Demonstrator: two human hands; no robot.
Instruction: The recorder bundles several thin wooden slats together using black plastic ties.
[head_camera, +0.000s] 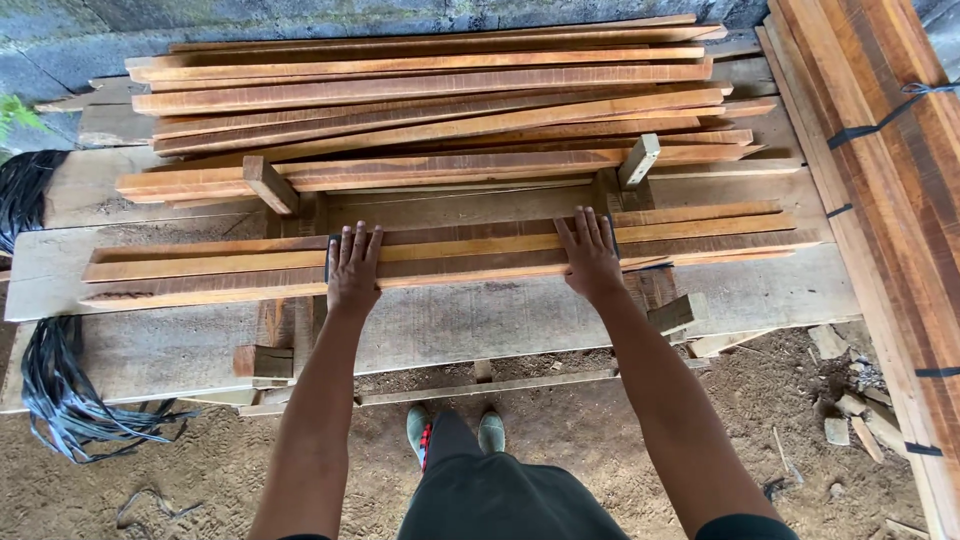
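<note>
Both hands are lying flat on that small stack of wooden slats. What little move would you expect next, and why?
Probably pressing the slats together and evening them up. The left hand and right hand lie flat on top, nothing gripped, and the slat ends on the right look staggered.

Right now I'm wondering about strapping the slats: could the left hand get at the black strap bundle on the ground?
Probably not without stepping over. The left hand lies flat on the near slats, while the black strap bundle lies low on the dirt, far to its left below the planks.
</note>
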